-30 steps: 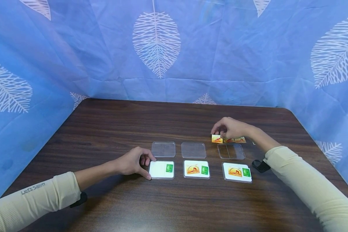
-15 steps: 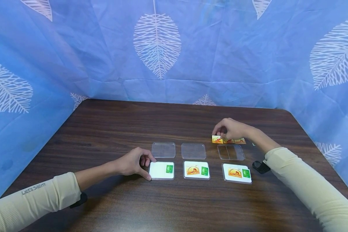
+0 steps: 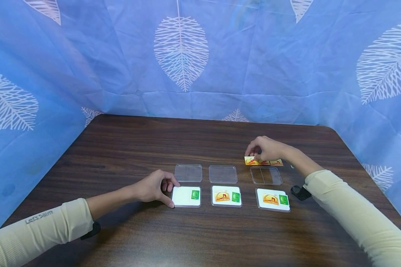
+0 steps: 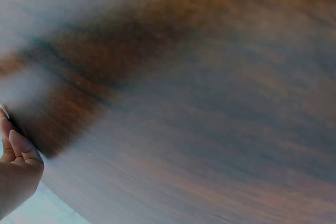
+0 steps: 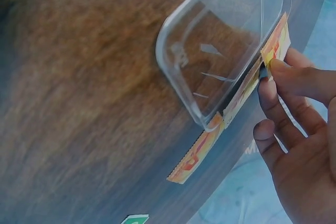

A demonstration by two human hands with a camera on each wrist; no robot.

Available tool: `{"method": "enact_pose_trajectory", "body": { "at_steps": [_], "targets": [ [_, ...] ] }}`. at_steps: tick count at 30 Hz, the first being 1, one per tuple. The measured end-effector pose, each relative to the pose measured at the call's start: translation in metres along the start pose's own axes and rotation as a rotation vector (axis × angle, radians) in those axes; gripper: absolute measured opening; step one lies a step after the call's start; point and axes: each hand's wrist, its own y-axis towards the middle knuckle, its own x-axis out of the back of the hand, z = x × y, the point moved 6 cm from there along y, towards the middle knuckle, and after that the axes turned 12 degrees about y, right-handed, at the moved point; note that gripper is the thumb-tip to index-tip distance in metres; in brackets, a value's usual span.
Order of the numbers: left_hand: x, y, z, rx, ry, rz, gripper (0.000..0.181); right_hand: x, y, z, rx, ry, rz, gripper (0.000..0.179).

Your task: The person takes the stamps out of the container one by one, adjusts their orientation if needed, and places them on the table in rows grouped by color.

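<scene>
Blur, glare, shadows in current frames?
Head: soft glare on the near tabletop, shadow below the left forearm. Left wrist: tabletop smeary, dark band across it, left hand cropped at the edge. Right wrist: white glints on the clear case, tabletop grain blurred.

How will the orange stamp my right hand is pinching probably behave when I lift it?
The orange stamp looks paper-thin, so it should feel light and flex easily. Your right hand pinches near one end of the row, so the other orange stamps, if joined, may sag or fold.

orange stamps pt. hidden by R hand, L-wrist cam tabletop blurry
</scene>
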Motion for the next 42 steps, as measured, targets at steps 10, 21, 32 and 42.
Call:
{"method": "enact_pose_trajectory", "body": {
  "at_steps": [10,21,32,42],
  "targets": [
    [-0.001,-0.001,0.001,-0.002,0.007,0.004,0.044,0.002,-0.003,0.002,0.002,-0.008,-0.021,0.030],
    [0.000,-0.001,-0.001,0.001,0.009,0.005,0.044,0.002,-0.004,0.008,0.030,0.001,-0.026,0.027],
    [0.000,0.000,-0.001,0.007,0.013,0.006,0.044,-0.010,-0.003,0.034,0.144,0.001,-0.018,0.023],
    [-0.001,0.000,-0.003,-0.006,0.012,0.001,0.043,-0.030,0.001,0.063,0.209,0.072,0.028,0.018]
  ]
}}
